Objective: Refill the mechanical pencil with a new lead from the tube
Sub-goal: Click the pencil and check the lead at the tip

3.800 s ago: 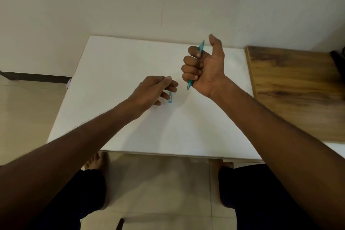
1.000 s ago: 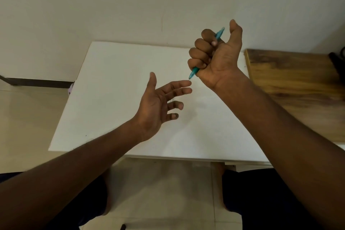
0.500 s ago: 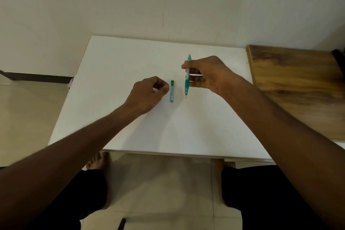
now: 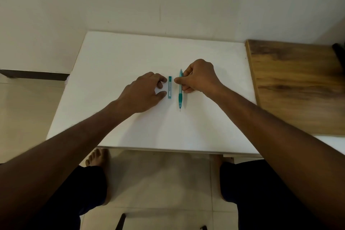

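Note:
A teal mechanical pencil [image 4: 180, 97] lies lengthwise on the white table [image 4: 115, 61], its tip pointing toward me. My right hand [image 4: 198, 78] pinches its upper half between thumb and fingers. Just left of it and parallel lies the small teal lead tube [image 4: 169, 87], flat on the table. My left hand [image 4: 144, 91] rests to the left of the tube with index fingertip and thumb tip right at the tube's left edge. The fingers are apart and hold nothing. I cannot tell whether they touch the tube.
A brown wooden board [image 4: 298, 84] adjoins the table on the right, with a dark object [image 4: 339, 50] at its far corner. A wall rises right behind the table. My knees and a bare foot [image 4: 97, 157] are below the front edge.
My right hand has lowered the pencil flat onto the table beside the tube. My left hand has loosened from a fist, its fingertips now at the tube's left edge.

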### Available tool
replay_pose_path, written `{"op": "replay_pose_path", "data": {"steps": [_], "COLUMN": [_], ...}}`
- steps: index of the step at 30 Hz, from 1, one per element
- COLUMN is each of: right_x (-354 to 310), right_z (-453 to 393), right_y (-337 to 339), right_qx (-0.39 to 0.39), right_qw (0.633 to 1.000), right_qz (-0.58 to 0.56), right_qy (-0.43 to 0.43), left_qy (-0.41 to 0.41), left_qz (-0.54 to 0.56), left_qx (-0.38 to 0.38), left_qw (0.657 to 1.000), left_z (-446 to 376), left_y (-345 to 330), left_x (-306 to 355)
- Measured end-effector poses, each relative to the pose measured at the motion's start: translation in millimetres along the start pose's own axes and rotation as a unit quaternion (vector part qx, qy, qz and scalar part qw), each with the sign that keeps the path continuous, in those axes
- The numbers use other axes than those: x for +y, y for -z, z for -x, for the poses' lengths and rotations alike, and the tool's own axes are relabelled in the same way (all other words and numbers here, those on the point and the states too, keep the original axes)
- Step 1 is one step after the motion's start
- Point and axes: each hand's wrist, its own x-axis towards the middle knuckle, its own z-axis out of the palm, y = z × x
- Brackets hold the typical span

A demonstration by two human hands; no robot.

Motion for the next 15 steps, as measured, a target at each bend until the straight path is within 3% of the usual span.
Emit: {"op": "replay_pose_path", "data": {"steps": [8, 15], "right_x": [0.7, 3.5], "right_z": [-1.1, -0.6], "right_y": [-9.1, -13.2], "right_qx": [0.004, 0.009], "right_qw": [0.999, 0.995], "right_qz": [0.043, 0.097], "right_qy": [-0.006, 0.0], "left_qy": [-0.042, -0.065], "left_qz": [-0.109, -0.129], "left_qx": [0.052, 0.078], "left_qw": [0.992, 0.986], "left_z": [7.1, 9.3], "left_y": [-1.0, -6.4], "left_x": [-3.3, 1.3]}}
